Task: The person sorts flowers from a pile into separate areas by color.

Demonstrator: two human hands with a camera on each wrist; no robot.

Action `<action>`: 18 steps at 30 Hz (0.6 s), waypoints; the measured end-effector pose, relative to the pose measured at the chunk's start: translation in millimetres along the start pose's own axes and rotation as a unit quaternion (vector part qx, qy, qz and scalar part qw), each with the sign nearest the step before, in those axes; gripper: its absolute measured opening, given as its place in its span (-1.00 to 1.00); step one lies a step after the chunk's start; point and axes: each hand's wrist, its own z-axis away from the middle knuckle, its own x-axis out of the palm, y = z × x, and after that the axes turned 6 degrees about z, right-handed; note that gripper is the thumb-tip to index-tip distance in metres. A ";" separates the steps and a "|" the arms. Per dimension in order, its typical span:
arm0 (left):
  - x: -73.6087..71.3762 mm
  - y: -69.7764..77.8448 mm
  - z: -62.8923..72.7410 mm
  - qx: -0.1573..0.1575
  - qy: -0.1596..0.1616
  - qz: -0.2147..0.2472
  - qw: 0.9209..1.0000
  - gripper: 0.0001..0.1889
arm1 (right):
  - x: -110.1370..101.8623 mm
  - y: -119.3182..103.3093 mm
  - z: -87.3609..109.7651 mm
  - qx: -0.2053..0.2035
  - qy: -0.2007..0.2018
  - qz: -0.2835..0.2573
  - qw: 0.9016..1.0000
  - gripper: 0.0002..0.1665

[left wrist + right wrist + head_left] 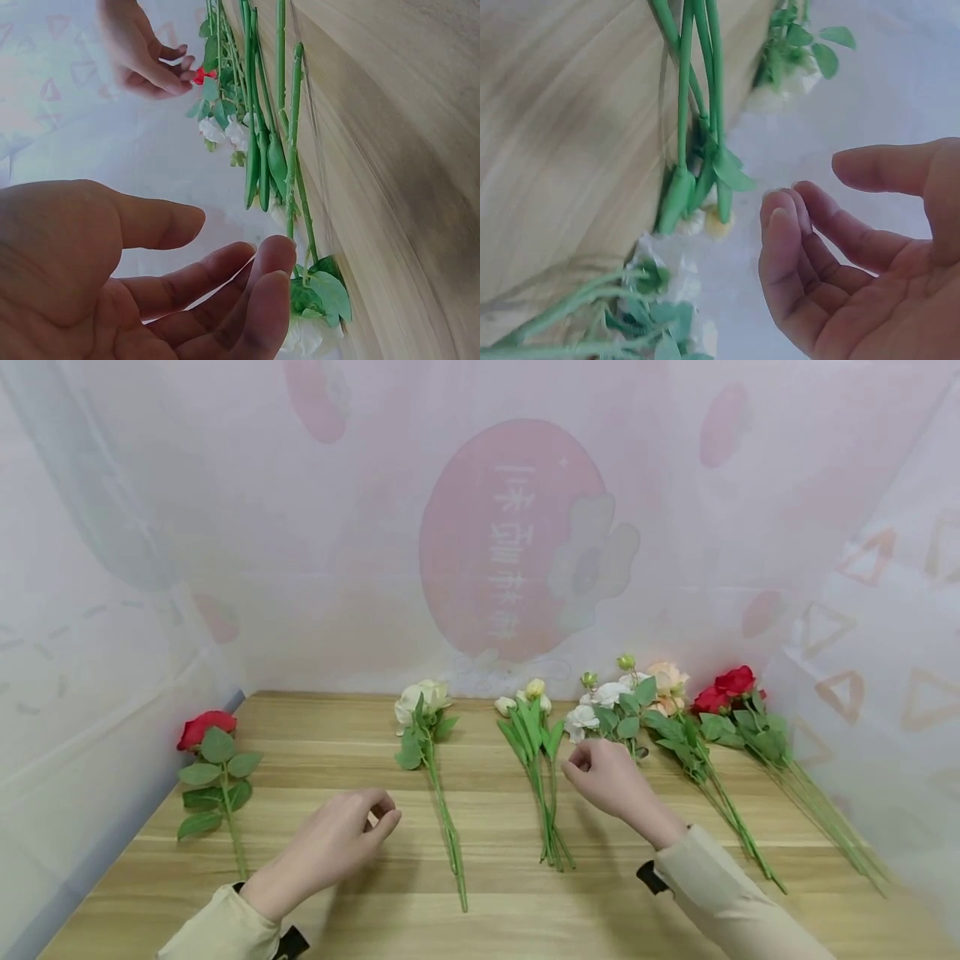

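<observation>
My left hand hovers over the table with loosely bent fingers and nothing in them; the left wrist view shows a gap between thumb and fingertips. To its right lies a cream-white rose stem. My right hand is also unfilled, its fingers curving toward the thumb in the right wrist view. It is above the table between a bunch of pale yellow tulips and a spray of white flowers, and overlaps the spray's lower leaves in the head view.
A single red rose lies at the table's left end. Peach flowers and red roses with long stems lie at the right. Printed fabric encloses the wooden table at the back and sides.
</observation>
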 end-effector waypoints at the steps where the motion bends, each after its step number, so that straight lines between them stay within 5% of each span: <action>1: -0.5 -0.4 0.0 -0.001 0.000 -0.002 1.000 -0.91 | -1.7 0.5 4.0 -0.001 0.004 -0.001 1.000 -0.85; 13: 5.1 -3.8 -0.1 -0.011 -0.006 -0.008 1.000 -0.91 | -0.2 -3.5 42.9 0.028 0.007 -0.042 0.999 -0.92; 18: 6.7 -5.8 -2.8 -0.008 -0.008 -0.003 1.000 -0.91 | 2.2 -8.9 45.4 0.002 0.007 -0.048 0.999 -0.93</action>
